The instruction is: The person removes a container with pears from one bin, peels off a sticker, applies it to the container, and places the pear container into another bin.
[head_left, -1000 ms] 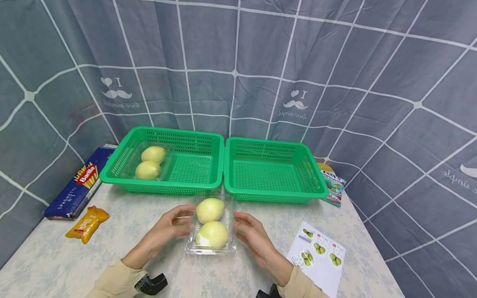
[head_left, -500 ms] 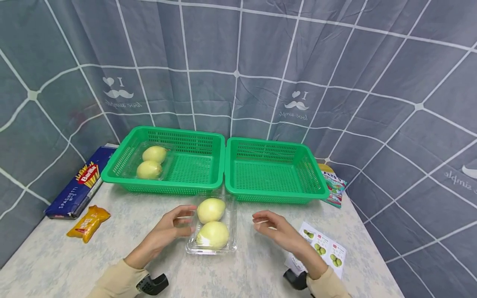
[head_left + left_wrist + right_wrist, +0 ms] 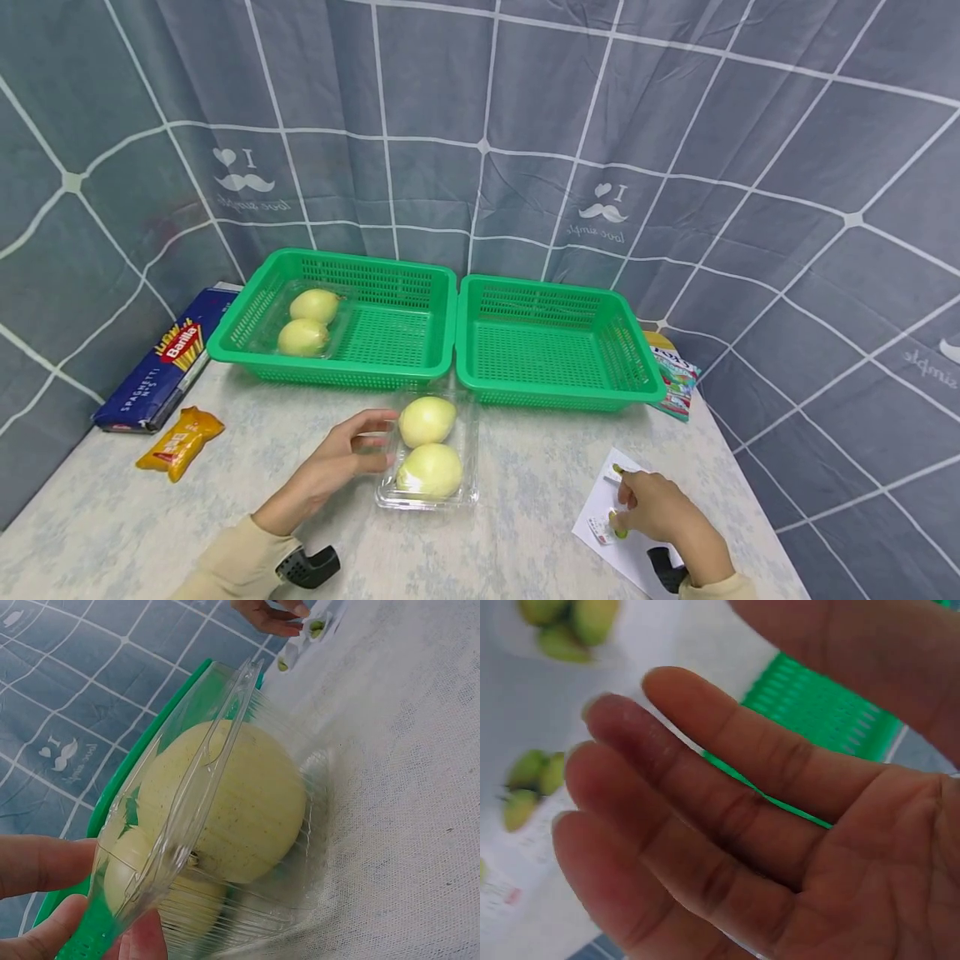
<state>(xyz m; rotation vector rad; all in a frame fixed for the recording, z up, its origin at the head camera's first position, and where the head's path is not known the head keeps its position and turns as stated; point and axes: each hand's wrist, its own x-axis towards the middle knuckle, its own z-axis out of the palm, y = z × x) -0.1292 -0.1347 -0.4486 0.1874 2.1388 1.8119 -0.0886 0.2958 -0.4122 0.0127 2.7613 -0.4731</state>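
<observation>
A clear plastic clamshell container stands on the table, with two round pale yellow fruits inside it. The left hand is at its left side, fingers loosely bent. In the left wrist view, those fingers lie at the edge of the clear plastic; a firm hold is not visible. Far to the right, the right hand is over a white sheet of fruit-picture labels. The right wrist view shows its fingers loosely extended, with no object between them; the printed fruit pictures appear beyond the fingertips.
Two green plastic baskets stand side by side at the back. The left one holds another clear container with two fruits. A blue spaghetti box and an orange snack packet lie left; a colourful packet lies beside the right basket.
The right hand has left the container's right side and moved right to above the label sheet. The left hand has stayed beside the container, which has not visibly moved.
</observation>
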